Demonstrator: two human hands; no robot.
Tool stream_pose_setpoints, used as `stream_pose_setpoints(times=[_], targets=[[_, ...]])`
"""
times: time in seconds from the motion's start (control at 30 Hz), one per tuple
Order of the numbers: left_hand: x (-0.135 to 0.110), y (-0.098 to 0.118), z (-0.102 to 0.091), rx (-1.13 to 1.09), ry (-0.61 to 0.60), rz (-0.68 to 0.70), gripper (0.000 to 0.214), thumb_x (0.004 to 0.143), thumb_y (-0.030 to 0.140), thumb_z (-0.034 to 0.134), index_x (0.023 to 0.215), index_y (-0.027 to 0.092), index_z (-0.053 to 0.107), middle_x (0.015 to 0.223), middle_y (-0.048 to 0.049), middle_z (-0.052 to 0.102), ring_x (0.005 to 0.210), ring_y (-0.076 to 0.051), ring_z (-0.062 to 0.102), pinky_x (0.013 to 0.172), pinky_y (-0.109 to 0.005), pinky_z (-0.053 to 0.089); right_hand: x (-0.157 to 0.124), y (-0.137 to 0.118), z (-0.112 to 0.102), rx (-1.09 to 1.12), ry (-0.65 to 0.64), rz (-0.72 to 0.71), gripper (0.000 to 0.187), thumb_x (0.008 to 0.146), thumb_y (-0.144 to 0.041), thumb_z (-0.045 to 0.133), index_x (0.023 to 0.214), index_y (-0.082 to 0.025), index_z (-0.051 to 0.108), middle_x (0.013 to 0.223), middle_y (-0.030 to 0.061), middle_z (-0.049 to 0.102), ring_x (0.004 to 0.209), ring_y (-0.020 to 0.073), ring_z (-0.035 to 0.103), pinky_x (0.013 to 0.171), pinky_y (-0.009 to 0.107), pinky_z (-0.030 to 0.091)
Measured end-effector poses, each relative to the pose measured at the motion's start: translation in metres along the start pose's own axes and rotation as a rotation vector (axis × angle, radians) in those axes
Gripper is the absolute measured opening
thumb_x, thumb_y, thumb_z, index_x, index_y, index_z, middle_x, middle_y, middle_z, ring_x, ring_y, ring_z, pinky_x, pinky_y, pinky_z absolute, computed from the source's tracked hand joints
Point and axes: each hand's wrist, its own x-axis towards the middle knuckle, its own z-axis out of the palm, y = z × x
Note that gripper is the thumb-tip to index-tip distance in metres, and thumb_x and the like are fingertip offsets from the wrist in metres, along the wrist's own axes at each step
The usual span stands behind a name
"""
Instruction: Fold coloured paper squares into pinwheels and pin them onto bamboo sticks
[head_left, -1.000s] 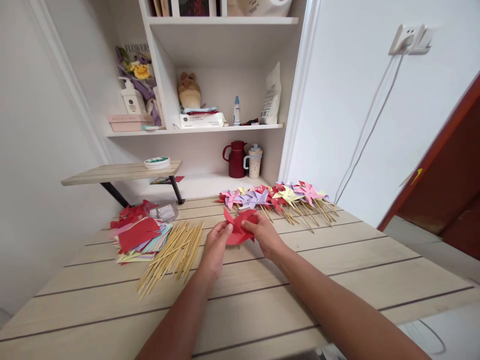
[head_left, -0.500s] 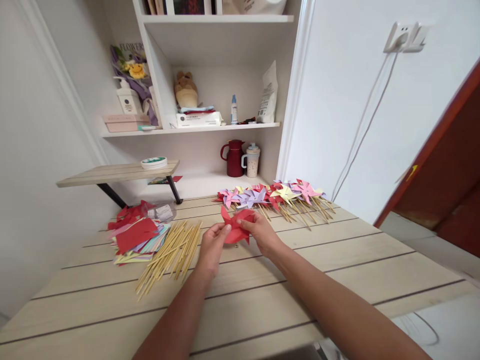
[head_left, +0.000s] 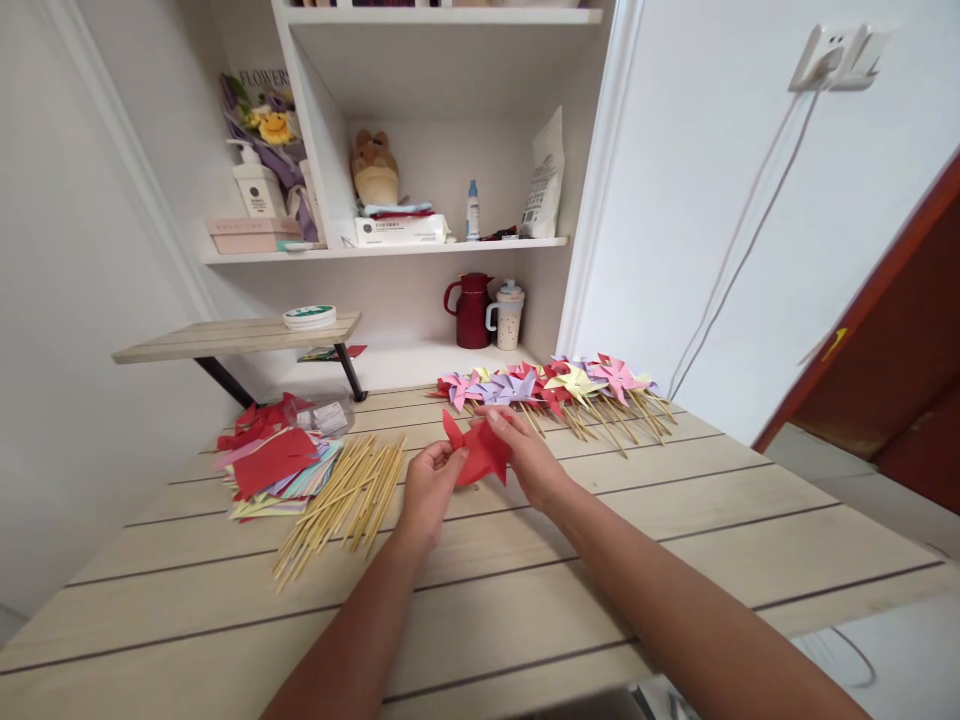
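Between my two hands, above the middle of the table, is a red paper pinwheel (head_left: 484,455) with pointed corners and no stick visible on it. My left hand (head_left: 433,482) pinches its left side between thumb and fingers. On the right side, my right hand (head_left: 521,455) grips the paper, thumb on top and the other fingers behind, partly hidden. Left of my hands lies a loose pile of thin wooden sticks (head_left: 349,500). Past it is a stack of coloured paper sheets (head_left: 276,463) with a red one on top. Finished pinwheels on sticks (head_left: 574,385) lie in a row beyond my right hand.
A clear plastic container (head_left: 330,416) stands behind the paper, near red paper pieces (head_left: 259,425). A small raised wooden shelf (head_left: 225,338) is at the back left. A dark red jug (head_left: 472,312) and a lidded cup (head_left: 508,318) stand at the back of the table (head_left: 675,530).
My right thumb has moved up along the red paper, and the paper's right side has turned. My left hand keeps its pinch. The view has shifted slightly.
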Motion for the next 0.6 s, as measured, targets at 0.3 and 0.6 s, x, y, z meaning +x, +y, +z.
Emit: stream_pose_setpoints(times=[0.3, 0.6], targets=[[0.001, 0.001, -0.003, 0.004, 0.092, 0.068, 0.025, 0.068, 0.038, 0.080, 0.077, 0.015, 0.072, 0.076, -0.0041, 0.073, 0.068, -0.017, 0.064, 0.068, -0.027, 0.046, 0.007, -0.002, -0.009, -0.273, 0.187, -0.175, 0.057, 0.070, -0.042, 0.078, 0.122, -0.028, 0.059, 0.132, 0.0106, 0.056, 0.107, 0.0250, 0.058, 0.088, 0.040, 0.049], [0.009, 0.000, -0.014, -0.155, 0.199, 0.086, 0.028, 0.069, 0.035, 0.081, 0.085, 0.015, 0.071, 0.085, -0.0042, 0.075, 0.076, -0.015, 0.064, 0.077, -0.026, 0.046, 0.007, 0.000, -0.010, -0.200, 0.135, -0.182, 0.029, 0.067, -0.032, 0.078, 0.090, -0.026, 0.061, 0.104, 0.0033, 0.064, 0.101, 0.0233, 0.058, 0.086, 0.038, 0.045]])
